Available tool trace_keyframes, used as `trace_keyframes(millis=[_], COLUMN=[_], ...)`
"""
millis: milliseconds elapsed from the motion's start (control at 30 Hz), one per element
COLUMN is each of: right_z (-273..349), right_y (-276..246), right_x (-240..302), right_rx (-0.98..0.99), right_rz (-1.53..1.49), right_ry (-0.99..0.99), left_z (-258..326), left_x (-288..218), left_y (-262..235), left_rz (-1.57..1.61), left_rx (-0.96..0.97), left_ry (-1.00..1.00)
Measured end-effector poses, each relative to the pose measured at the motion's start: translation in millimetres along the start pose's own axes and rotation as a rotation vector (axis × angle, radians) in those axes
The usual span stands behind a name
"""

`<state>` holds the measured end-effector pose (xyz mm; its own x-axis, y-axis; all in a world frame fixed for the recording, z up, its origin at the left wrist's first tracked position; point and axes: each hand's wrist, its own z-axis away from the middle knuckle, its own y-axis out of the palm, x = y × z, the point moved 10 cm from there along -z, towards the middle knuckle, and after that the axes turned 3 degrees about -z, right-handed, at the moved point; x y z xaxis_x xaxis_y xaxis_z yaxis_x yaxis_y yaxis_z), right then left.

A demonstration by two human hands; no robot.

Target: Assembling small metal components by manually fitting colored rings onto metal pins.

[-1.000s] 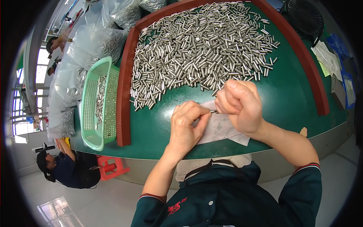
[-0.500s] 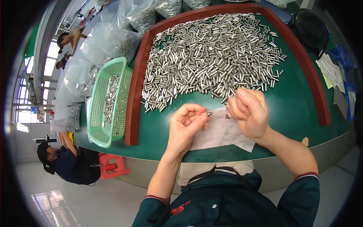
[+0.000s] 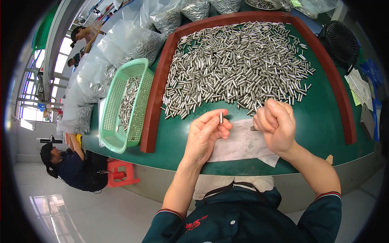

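My left hand (image 3: pixel 201 137) pinches a short shiny metal pin (image 3: pixel 221 118) between thumb and index finger, the pin standing nearly upright. To its right, my right hand (image 3: pixel 278 126) is curled into a fist, with the end of a dark metal piece (image 3: pixel 253 128) poking out on its left side; the rest of that piece is hidden in the fingers. Beneath both hands a pale, stained cloth (image 3: pixel 237 146) lies on the green table (image 3: pixel 324 133). Just beyond them spreads a large pile of metal pins (image 3: pixel 239 67).
A dark red frame (image 3: pixel 156 101) borders the pile on three sides. Left of it stands a light green perforated basket (image 3: pixel 108 121) holding pins. Clear bags of pins (image 3: pixel 142 44) line the far left. A black fan (image 3: pixel 340 42) and papers (image 3: pixel 358 87) are at right. A person (image 3: pixel 75 168) sits at left.
The pin in my left hand has turned from lying sideways to nearly upright. My right fist stays closed and has shifted slightly right in view. The whole scene has moved a little rightward.
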<state>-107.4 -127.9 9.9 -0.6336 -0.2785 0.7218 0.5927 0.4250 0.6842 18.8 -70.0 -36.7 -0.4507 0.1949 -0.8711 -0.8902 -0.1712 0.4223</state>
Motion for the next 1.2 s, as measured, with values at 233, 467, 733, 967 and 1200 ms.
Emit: trace_keyframes(millis=[233, 467, 733, 967, 1200], right_z=[-1, -2, -2, -1, 0], right_y=[-3, -4, -5, -6, -3], right_x=[0, -1, -2, -1, 1], right_rx=[-0.017, -0.021, -0.019, -0.039, 0.007], right_rz=[-0.01, -0.03, -0.034, 0.014, -0.067], right_ry=[0.002, 0.02, 0.019, 0.017, 0.009], left_z=[-6, -13, -22, 4, 10], left_x=[-11, -51, -40, -28, -26], left_y=[6, 55, 55, 62, 60], left_rz=[-0.046, -1.293, -1.5, -1.346, -1.329], left_rx=[-0.031, -0.014, -0.02, 0.11, 0.036], left_ry=[0.041, 0.659, 0.6, 0.512, 0.548])
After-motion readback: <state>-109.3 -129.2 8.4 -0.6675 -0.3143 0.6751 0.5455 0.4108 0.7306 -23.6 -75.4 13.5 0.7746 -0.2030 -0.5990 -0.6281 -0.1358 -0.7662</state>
